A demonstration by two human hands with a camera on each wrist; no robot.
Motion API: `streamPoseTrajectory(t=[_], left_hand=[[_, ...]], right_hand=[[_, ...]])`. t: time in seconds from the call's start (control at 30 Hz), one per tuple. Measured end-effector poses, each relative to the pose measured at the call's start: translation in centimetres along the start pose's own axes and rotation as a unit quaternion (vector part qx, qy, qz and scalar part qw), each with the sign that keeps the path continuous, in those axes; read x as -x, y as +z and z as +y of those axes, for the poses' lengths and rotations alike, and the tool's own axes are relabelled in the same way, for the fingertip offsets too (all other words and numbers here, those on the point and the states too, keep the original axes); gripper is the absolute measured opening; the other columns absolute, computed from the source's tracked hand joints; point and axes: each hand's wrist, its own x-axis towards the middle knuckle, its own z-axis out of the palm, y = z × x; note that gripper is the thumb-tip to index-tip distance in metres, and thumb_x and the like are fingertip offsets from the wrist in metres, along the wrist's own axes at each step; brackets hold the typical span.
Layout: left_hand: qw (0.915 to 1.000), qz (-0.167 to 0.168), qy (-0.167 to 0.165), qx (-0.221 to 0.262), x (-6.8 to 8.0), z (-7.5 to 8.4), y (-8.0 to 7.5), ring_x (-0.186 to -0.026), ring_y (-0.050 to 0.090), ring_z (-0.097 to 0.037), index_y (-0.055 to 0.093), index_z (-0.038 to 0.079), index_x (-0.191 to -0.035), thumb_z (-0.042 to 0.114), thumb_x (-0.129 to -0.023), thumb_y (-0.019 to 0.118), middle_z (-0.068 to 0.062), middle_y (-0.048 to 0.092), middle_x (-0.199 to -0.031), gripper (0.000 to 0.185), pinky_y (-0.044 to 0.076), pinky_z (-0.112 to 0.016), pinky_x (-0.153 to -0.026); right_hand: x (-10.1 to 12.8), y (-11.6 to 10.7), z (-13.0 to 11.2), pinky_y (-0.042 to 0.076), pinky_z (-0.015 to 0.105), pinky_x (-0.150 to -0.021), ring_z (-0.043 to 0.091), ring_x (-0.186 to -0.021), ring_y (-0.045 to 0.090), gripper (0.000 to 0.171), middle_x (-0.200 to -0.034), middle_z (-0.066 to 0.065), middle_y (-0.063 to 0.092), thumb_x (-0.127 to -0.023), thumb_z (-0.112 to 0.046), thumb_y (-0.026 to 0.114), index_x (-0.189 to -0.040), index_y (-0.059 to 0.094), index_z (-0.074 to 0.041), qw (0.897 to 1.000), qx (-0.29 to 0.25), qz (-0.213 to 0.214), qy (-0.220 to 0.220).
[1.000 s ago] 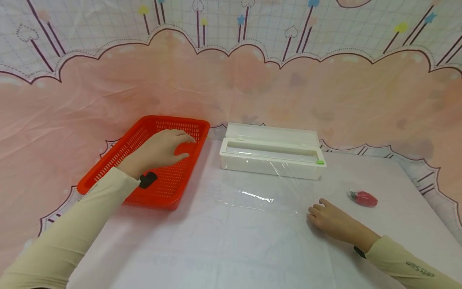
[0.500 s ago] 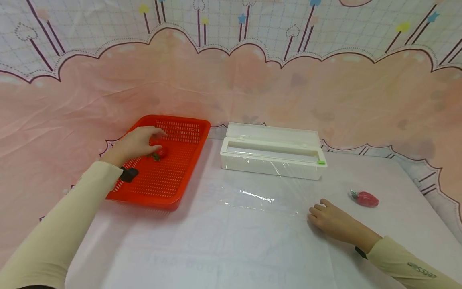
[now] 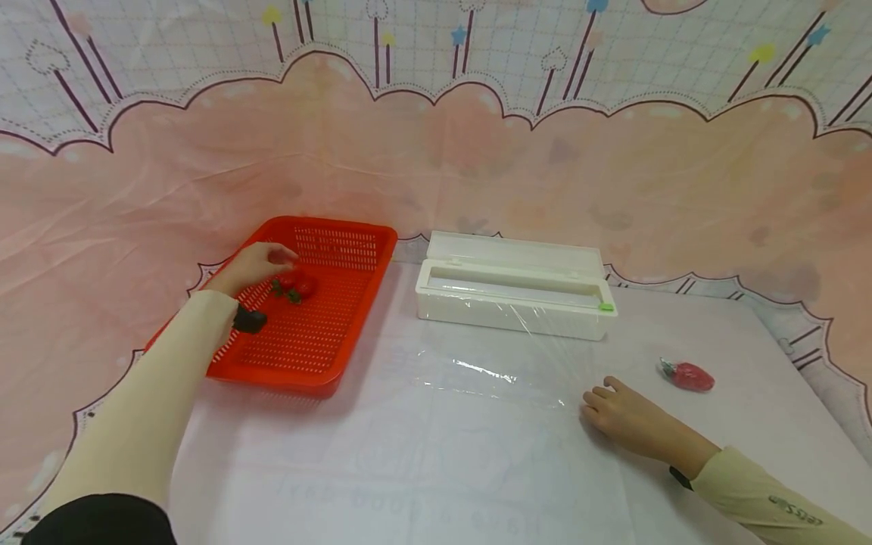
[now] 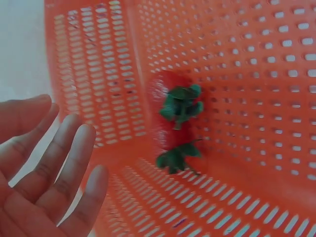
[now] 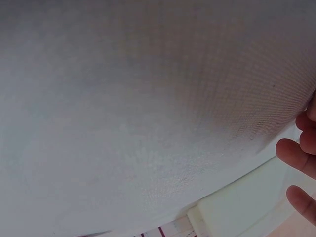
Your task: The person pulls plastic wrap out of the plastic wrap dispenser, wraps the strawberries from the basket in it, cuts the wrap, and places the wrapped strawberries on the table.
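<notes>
Left hand [image 3: 255, 263]: fingers spread, nothing gripped, held beside two strawberries [image 4: 173, 118] in the red basket [image 3: 341, 337]. Right hand [image 3: 630, 424]: fingers relaxed, pressed flat on the cling film [image 3: 477, 371], pinning the sheet drawn from the dispenser box [image 3: 511, 291] to the worktop [image 3: 409, 469]. One wrapped strawberry [image 3: 688, 375] lies nearby.

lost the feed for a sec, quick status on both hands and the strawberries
Left hand open beside strawberries, fingers not touching. Strawberries lie in red basket. Right hand rests on plastic film. Wrapped strawberry lies apart; nothing blocking.
</notes>
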Motion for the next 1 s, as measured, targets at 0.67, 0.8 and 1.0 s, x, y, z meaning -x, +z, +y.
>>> streamPoseTrajectory(t=[0.67,0.8,1.0], left_hand=[[0.9881,-0.068,-0.09,0.105,-1.4,-2.5,2.1,-0.112,0.047,-0.045,0.041,-0.013,-0.131,0.012,-0.097,0.045,-0.036,0.045,-0.127,0.042,0.04,-0.053,-0.099],[0.9903,-0.071,-0.078,0.091,-1.7,-2.5,2.4,-0.106,0.052,-0.045,0.044,-0.015,-0.127,0.01,-0.096,0.047,-0.036,0.048,-0.123,0.041,0.045,-0.05,-0.092],[0.9907,-0.076,-0.079,0.081,-2.2,-2.7,2.9,-0.098,0.055,-0.039,0.049,-0.014,-0.124,0.011,-0.095,0.049,-0.034,0.053,-0.119,0.039,0.048,-0.045,-0.085]], right_hand=[[0.0,-0.2,-0.1,0.053,0.043,-0.082,0.02,-0.087,0.065,0.025,-0.094,0.006,0.067,-0.072,-0.01,0.077,-0.094,0.064,-0.01,1.0,0.0,-0.003,-0.002],[0.0,-0.2,-0.1,0.053,0.043,-0.082,0.02,-0.087,0.065,0.025,-0.093,0.006,0.066,-0.072,-0.009,0.077,-0.094,0.064,-0.009,1.0,-0.003,-0.002,-0.002],[0.0,-0.2,-0.1,0.053,0.044,-0.082,0.021,-0.088,0.065,0.024,-0.094,0.006,0.067,-0.073,-0.009,0.077,-0.093,0.064,-0.009,1.0,-0.008,-0.01,0.002]])
